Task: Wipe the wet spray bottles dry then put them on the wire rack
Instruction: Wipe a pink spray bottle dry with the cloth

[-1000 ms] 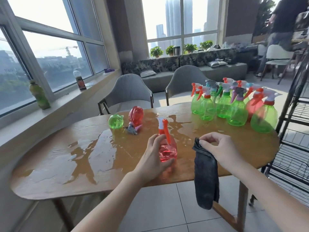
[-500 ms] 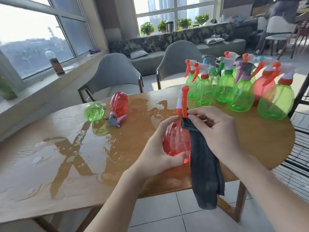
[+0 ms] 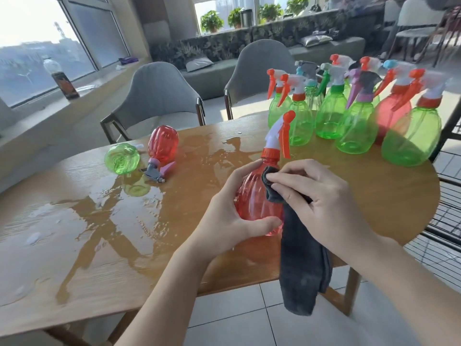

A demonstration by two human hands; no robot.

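Our left hand [image 3: 224,216] curls around the upright red spray bottle [image 3: 257,203] above the wet table [image 3: 124,233]; our right hand [image 3: 316,198] pinches a dark grey cloth [image 3: 301,265] against its ribbed, translucent shoulder.

Both forearms and hands bare, with no sleeves visible.

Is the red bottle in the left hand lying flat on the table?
No, the red bottle stands upright in the left hand while the right hand presses a cloth against it.
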